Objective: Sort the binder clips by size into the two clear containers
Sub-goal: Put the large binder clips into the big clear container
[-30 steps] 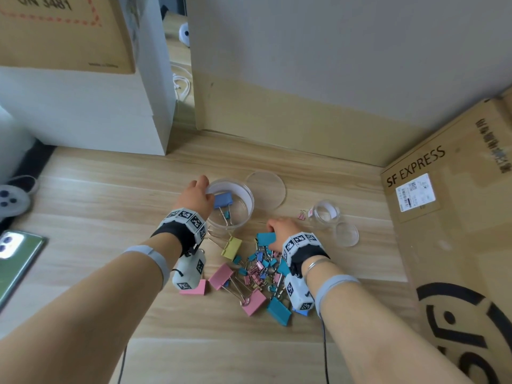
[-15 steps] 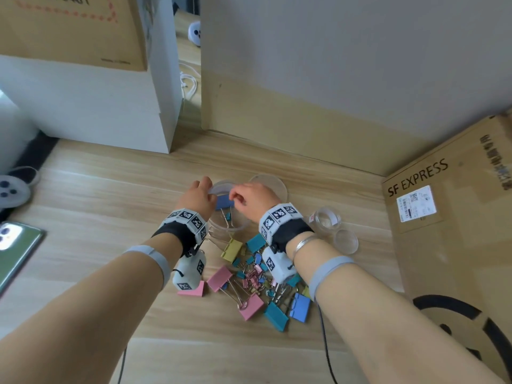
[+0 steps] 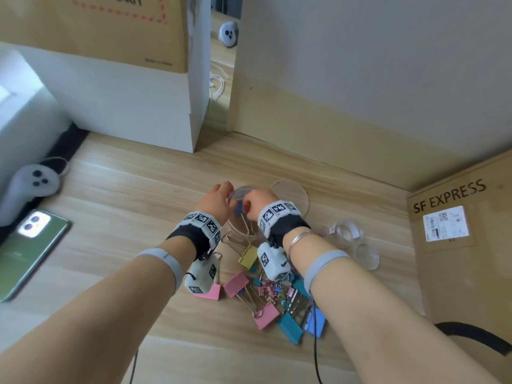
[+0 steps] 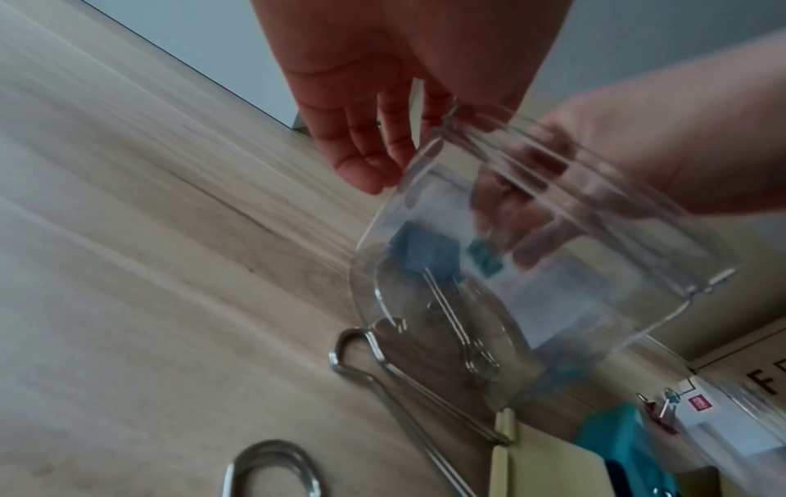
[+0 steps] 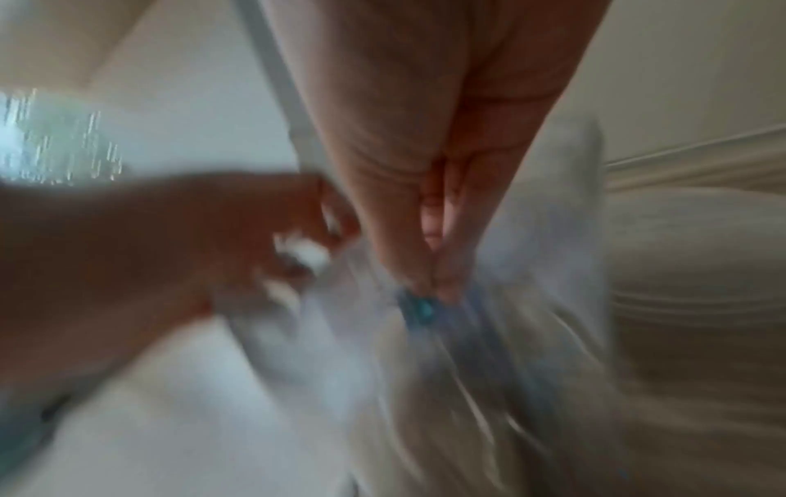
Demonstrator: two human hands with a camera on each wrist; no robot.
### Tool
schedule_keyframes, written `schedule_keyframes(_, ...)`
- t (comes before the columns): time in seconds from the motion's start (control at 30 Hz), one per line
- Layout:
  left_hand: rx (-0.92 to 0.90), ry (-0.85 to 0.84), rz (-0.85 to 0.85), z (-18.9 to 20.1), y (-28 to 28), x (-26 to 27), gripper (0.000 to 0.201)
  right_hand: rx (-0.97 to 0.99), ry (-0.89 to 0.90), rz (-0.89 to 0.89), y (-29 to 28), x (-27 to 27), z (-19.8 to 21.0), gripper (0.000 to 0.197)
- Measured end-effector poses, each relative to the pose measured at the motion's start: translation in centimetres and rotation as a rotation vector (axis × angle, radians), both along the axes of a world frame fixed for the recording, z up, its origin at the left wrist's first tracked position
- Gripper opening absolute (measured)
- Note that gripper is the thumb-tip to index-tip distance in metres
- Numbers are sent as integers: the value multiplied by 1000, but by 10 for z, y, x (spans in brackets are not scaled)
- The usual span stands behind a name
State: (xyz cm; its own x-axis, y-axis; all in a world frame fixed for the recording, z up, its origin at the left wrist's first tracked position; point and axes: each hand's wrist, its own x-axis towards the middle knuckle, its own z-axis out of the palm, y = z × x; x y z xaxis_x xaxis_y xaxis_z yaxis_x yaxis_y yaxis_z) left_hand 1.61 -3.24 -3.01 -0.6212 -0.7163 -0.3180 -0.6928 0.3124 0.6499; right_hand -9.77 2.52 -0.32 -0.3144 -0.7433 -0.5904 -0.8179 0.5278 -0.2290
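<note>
My right hand (image 3: 256,203) has left the clip pile and come up over the big jar (image 3: 238,231), where half a second ago it was only reaching the rim. Its fingers (image 5: 425,262) are pressed together on a teal clip (image 5: 419,311), holding it inside the jar's mouth; the right wrist view is blurred, but the pinch shows. My left hand (image 3: 217,200) has stayed on the jar's left side, fingers (image 4: 361,151) nearly straight against the clear wall, the thumb side hidden, so I can't tell whether it truly grips. A blue clip (image 4: 425,255) already lies in the jar, its wire handles toward me. The pile (image 3: 277,295) of pink, teal, blue and yellow clips sits on the counter (image 3: 124,217) just in front of the jar, under my wrists. The small jar (image 3: 347,231) stands to the right, well apart, with its lid (image 3: 365,254) beside it. The big lid (image 3: 291,195) lies just behind my right hand. A phone (image 3: 30,245) lies far left.
</note>
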Motion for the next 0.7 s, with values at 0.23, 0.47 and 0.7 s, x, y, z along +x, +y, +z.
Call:
schedule_keyframes(0.23, -7, -21, -6, -2, 0, 0, 26, 57, -283, -194, 51, -52, 46, 18)
schedule_keyframes(0.47, -22, -12, 14, -8, 2, -1, 25, 128, -42, -308, 109, -52, -17, 13)
schedule_keyframes(0.7, -39, -12, 22, -8, 4, -2, 26, 135, 92, -95, 102, -18, -19, 72)
